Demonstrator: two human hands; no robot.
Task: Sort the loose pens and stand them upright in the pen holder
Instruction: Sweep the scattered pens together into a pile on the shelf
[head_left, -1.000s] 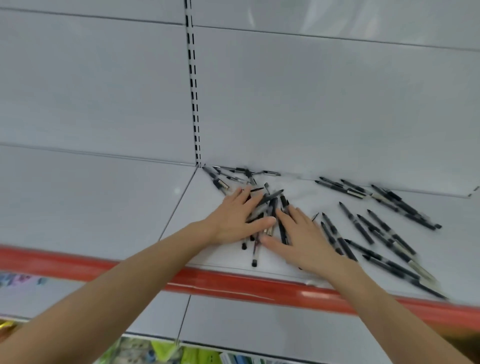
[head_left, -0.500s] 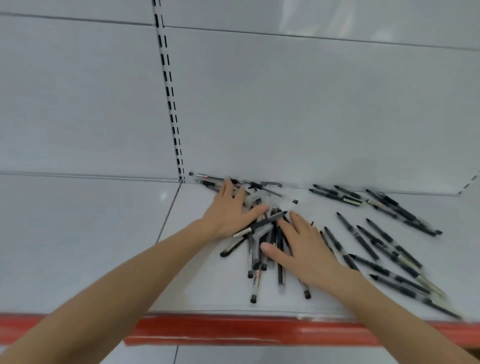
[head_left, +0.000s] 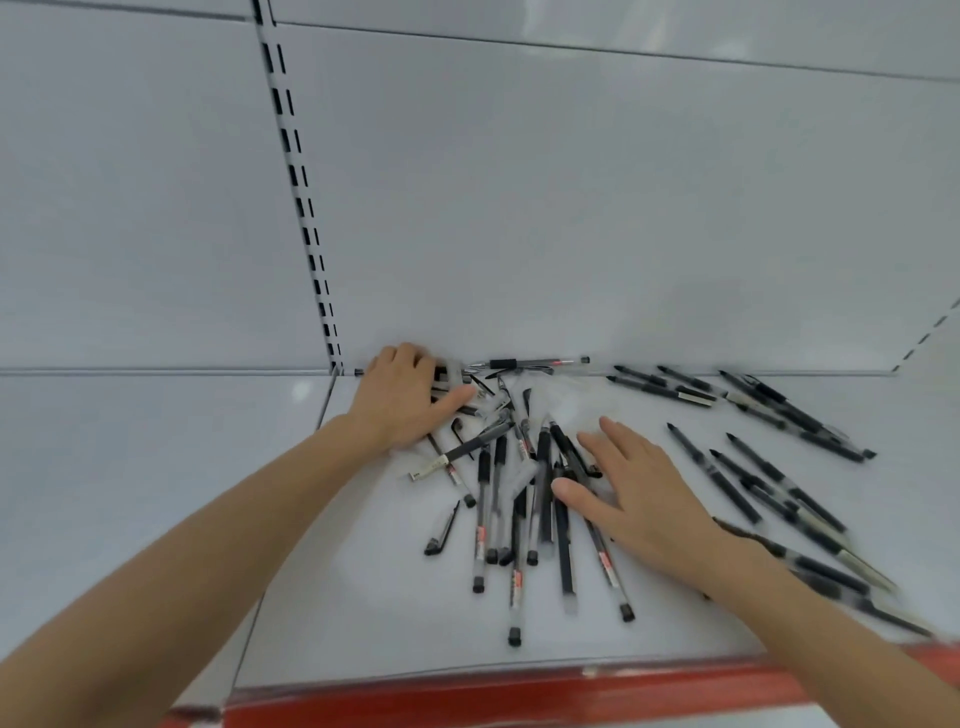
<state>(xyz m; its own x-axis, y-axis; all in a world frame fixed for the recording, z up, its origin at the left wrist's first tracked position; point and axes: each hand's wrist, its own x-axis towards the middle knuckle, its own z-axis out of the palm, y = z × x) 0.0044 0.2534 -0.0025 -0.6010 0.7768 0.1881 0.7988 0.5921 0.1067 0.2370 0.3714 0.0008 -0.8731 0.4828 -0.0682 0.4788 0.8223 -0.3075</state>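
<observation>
Right, nearest to us we see the red front edge strip (head_left: 519, 691) of the white shelf (head_left: 363, 613), with both bare forearms reaching in over it.

Next up, the middle pile of pens (head_left: 519, 499): black-and-clear stick pens lying flat, mostly pointing front to back, overlapping each other. One loose cap (head_left: 440, 531) lies on its own just left of the pile.

Our right hand (head_left: 649, 499) rests palm down on the right side of that pile, fingers spread and flat, thumb across a couple of barrels. Grip there is apart, pressing on pens, not closed around any.

To the right, a second scatter of pens (head_left: 769, 488) lies diagonally, some blurred near the frame edge, a few running under the right wrist.

Further back, our left hand (head_left: 405, 400) sits at the rear left of the pile, near the shelf's back corner. Fingers are curled down over a few pens and caps, thumb stretched right. We cannot tell whether it actually has one clamped; fingertips are hidden.

Behind that, a single pen (head_left: 530, 362) lies along the back edge against the rear panel (head_left: 571, 208), and another row of pens (head_left: 670, 387) fans off to the right along the back.

Slotted upright (head_left: 301, 197) runs up the panel from the left corner.

All pens in view are lying down on the shelf.
</observation>
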